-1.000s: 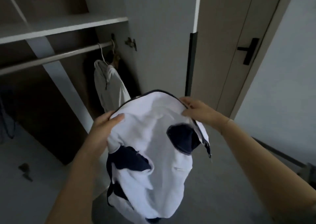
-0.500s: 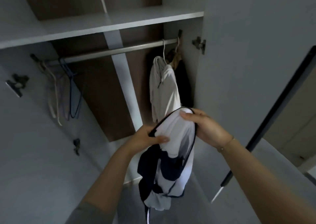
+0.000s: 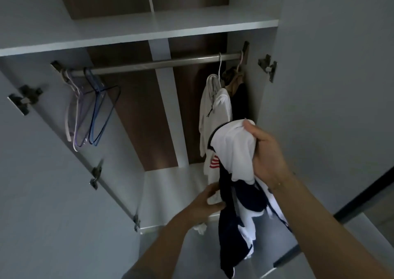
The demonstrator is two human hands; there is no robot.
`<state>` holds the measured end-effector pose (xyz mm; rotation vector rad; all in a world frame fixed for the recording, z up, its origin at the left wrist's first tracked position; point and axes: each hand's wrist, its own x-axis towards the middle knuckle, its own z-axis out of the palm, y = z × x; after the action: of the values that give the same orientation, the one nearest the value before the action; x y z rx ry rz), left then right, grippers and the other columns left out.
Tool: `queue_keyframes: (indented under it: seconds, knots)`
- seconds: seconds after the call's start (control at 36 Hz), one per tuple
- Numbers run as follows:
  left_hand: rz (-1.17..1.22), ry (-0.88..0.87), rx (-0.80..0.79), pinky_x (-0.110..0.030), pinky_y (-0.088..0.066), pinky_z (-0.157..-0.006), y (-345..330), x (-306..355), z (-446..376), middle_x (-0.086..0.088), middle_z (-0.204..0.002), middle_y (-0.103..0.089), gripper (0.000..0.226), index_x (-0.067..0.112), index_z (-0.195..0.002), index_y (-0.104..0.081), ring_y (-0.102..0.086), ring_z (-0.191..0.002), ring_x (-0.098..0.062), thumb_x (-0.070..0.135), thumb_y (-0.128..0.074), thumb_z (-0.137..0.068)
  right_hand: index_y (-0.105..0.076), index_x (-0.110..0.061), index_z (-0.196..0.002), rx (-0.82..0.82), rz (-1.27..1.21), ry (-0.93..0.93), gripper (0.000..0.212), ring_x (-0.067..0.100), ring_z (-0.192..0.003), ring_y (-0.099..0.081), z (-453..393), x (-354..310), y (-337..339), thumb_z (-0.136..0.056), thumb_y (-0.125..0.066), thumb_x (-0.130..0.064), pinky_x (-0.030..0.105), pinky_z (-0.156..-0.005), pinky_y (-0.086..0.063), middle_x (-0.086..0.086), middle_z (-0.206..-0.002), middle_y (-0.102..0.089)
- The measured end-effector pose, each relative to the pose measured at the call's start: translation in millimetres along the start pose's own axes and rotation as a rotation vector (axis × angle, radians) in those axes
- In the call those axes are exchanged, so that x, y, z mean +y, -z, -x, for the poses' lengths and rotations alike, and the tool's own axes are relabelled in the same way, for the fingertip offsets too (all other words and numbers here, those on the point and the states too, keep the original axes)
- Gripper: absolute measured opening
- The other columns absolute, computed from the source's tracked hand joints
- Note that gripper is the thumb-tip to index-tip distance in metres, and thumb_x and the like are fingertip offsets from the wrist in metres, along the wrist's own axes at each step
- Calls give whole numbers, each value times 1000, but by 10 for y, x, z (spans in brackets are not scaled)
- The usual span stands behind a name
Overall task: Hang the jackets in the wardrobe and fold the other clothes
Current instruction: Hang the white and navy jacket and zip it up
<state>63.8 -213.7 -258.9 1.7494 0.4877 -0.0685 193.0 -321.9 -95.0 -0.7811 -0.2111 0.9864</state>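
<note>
My right hand [image 3: 266,151] grips the bunched top of a white and navy jacket [image 3: 236,157], which hangs down in front of the open wardrobe. Lower down, my left hand [image 3: 204,204] pinches a white fold of cloth beside the jacket's dark part. A metal rail [image 3: 162,64] crosses the wardrobe. At its right end a white jacket [image 3: 215,116] hangs on a hanger, with a dark garment [image 3: 239,99] behind it. Several bare hangers [image 3: 93,112], blue, purple and white, hang at the rail's left end.
A white shelf [image 3: 149,31] runs above the rail. The left door [image 3: 42,172] and right door [image 3: 330,87] both stand swung out, hinges showing. A white divider [image 3: 168,108] splits the back panel. The wardrobe floor [image 3: 170,193] lies below.
The view turned left to face the wardrobe squarely. My left hand dropped from the jacket's top edge to a lower fold, while my right hand kept hold of the top.
</note>
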Motion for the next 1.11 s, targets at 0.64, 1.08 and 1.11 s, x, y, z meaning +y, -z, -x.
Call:
queue_keyframes:
  seconds: [0.64,1.08,1.11]
  knots:
    - [379,66,693,-14,-51,-59,310,382,199,9,-82,-74,32,30,-94,-67,-70,-72,-6,49,-42,-97,-66,-7,-109,366,373,392,27,12,-86,-68,-368,-379,514,-91,-62,-27,27,-74,-55,6,-100,-71]
    - [12,-197,556,-26,-46,-79,924,1779,633,-13,-87,-65,33,-10,-94,-64,-61,-82,-19,20,-52,-98,-64,-32,-108,-474,1116,256,36,4,-91,-66,-524,642,376,-81,-64,-55,32,-80,-55,-13,-95,-71]
    - [-16,-192,571,-23,-45,-76,964,1768,690,-9,-82,-65,31,-6,-89,-65,-61,-78,-16,21,-52,-98,-65,-29,-101,-447,1046,275,24,5,-86,-66,-549,647,339,-84,-62,-46,25,-76,-53,-13,-87,-71]
